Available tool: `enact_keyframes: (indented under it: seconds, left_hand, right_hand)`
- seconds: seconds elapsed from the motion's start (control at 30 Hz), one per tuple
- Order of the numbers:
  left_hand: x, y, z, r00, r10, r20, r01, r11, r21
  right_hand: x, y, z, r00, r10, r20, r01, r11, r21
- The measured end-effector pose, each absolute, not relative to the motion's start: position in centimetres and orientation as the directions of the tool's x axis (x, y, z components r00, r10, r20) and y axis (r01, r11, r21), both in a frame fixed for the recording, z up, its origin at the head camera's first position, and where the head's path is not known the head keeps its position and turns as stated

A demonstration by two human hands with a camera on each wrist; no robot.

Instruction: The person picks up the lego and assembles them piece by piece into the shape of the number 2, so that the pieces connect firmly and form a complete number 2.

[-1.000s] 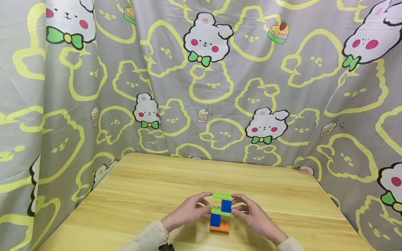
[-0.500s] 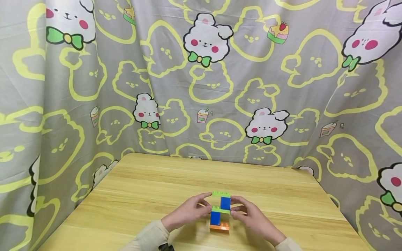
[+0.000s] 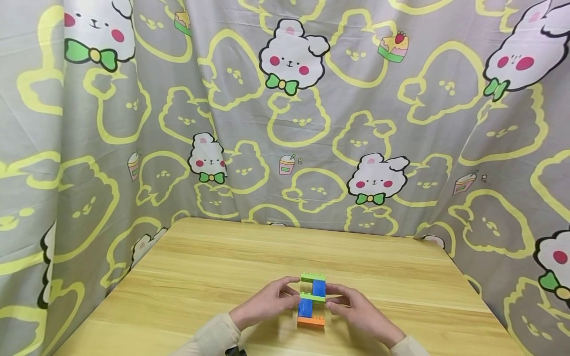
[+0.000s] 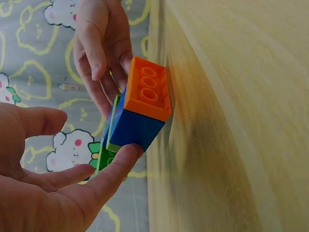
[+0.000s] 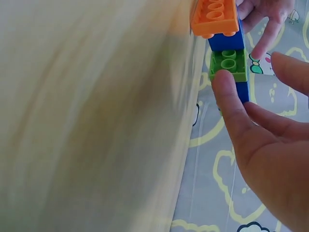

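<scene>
Both hands hold a zigzag stack of toy building bricks between their fingertips. From the bottom it has an orange brick, a blue brick, a thin green brick, another blue brick and a green top brick. My left hand grips the left side, its thumb against the lower blue brick. Opposite, my right hand presses its thumb on the middle green brick, index finger higher up. The stack leans back; the orange brick's hollow underside shows in both wrist views.
A wood-grain table spreads under and around the hands. Behind and on both sides hangs a grey curtain with rabbit prints. Light sleeves cover the forearms; a small black item lies by the left one.
The stack has tilted back, its top leaning away, so more of its front faces show and the orange brick's top less. Both hands keep their hold and have barely shifted.
</scene>
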State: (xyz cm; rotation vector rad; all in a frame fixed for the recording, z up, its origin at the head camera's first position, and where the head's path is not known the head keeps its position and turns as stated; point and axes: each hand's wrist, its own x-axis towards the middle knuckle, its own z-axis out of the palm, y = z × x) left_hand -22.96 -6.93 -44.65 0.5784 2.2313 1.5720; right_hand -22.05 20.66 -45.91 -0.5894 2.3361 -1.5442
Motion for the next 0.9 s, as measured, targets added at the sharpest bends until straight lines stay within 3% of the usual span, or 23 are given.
enact_keyframes:
  seconds: [0.9]
  left_hand:
    - [-23.06,-7.01,-45.13,-0.835,0.539,-0.114,0.072,0.313,0.947]
  right_hand:
    - [-22.46,20.50,-46.40,-0.824,-0.561,-0.078,-0.122,0.310,-0.943]
